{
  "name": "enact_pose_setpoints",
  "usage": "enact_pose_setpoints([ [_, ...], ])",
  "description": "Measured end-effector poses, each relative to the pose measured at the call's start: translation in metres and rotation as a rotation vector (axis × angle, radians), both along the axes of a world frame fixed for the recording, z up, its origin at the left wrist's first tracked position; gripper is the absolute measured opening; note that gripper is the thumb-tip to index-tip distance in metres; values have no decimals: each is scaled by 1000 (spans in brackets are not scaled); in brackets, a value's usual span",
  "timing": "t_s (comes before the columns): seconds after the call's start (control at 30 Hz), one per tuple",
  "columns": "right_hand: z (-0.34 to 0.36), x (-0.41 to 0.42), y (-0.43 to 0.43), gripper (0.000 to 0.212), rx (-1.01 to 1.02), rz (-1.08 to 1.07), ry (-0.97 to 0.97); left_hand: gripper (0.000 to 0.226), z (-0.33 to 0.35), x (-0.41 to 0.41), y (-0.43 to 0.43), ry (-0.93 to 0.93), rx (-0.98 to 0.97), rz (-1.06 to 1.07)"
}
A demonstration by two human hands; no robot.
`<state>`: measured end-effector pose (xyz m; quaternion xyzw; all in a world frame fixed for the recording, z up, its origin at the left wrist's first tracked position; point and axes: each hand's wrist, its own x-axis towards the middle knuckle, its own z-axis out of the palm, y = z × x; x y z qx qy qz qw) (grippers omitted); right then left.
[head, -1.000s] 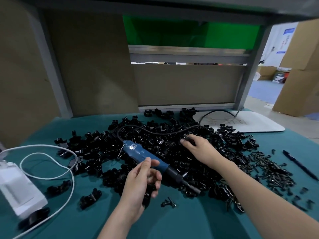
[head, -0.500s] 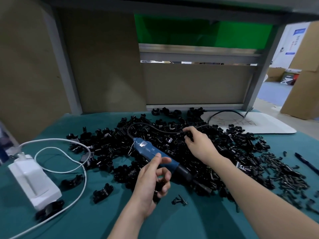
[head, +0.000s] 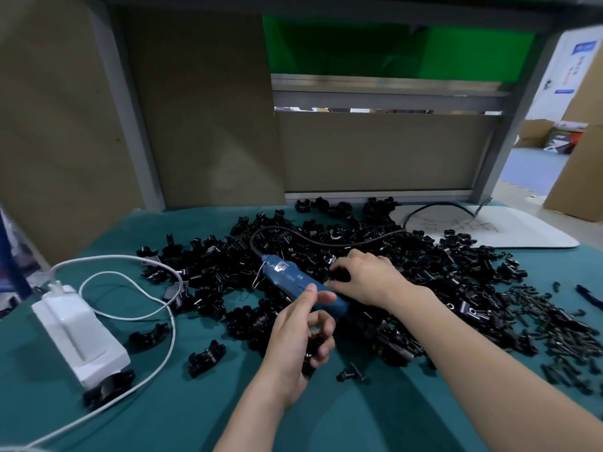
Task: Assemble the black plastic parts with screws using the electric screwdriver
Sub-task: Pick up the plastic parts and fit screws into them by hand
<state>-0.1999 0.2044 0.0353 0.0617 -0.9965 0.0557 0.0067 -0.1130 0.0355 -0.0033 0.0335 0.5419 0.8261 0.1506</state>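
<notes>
One electric screwdriver [head: 293, 283] lies on top of the heap of black plastic parts [head: 424, 265]. Its long axis slants from far left to near right: the corded rear end points away and left, the dark bit end points toward the person and right. One black cord [head: 326, 243] loops from that rear end across the heap.

The heaped parts are too many to count. Three lone parts [head: 206, 357] lie on the green cloth [head: 195, 415] left of the screwdriver.

The left hand [head: 300, 334] is just nearer than the blue body, with its index finger stretched onto it and its other fingers curled round a small black piece [head: 310, 352]. The right hand [head: 368, 278] is just beyond the screwdriver, fingers bent down into the heap; whether they grip anything cannot be told.

Right of the screwdriver spreads a scatter of screws [head: 567, 324], uncountable. Well left of it sits one white box [head: 78, 331] with one white cable [head: 98, 256].
</notes>
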Motion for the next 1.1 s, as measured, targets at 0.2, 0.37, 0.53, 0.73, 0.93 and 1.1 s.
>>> enact_pose_setpoints([
  [0.2, -1, 0, -5, 39, 82, 28, 41, 46, 0, 2, -2, 22, -1, -7],
  [0.37, 8, 37, 11, 26, -529, 9, 272, 50, 2, 5, -4, 58, -47, -5],
  [0.53, 4, 118, 6, 14, -1383, -49, 75, 55, 5, 11, -5, 85, -49, -6],
  [0.73, -36, 179, -34, 30, -1841, -171, -331, 35, 4, 36, 6, 221, -73, 257],
  [0.93, -42, 190, -38, 10, -1884, -103, -368, 24, 17, 86, 31, 538, -184, 430],
  [1.1, -42, 190, -26, 24, -1893, 47, -453, 35, 10, 94, 41, 603, -301, 350],
])
